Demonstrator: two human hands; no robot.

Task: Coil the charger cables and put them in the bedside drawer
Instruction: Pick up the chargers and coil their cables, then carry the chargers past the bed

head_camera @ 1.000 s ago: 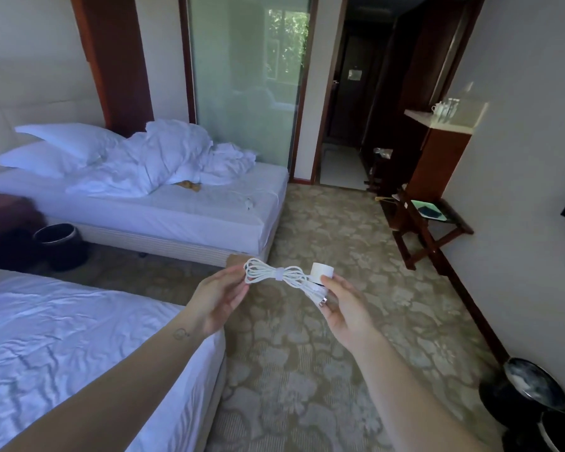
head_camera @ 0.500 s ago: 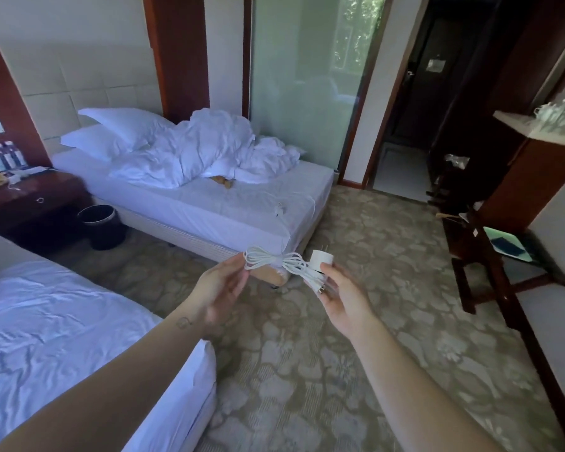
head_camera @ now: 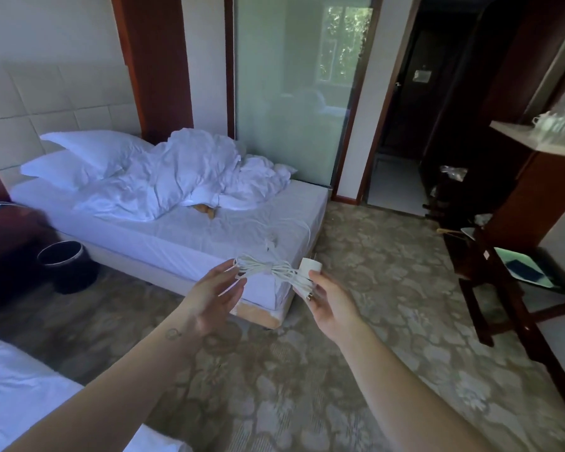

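Note:
A coiled white charger cable with a white plug block hangs between my hands above the carpet. My right hand pinches the plug end. My left hand touches the looped end with its fingertips, the other fingers spread. A second white charger cable lies loose on the far bed near its foot corner. The dark wooden bedside table with a ring pull on its drawer stands at the far left.
A black waste bin stands beside the bedside table. The near bed fills the lower left. A dark wooden luggage rack and cabinet stand along the right wall. Patterned carpet runs between the beds.
The view has swung left and closer to the far bed, bringing the bedside table and bin more into sight. My hands still hold the coiled cable; the left fingers have loosened.

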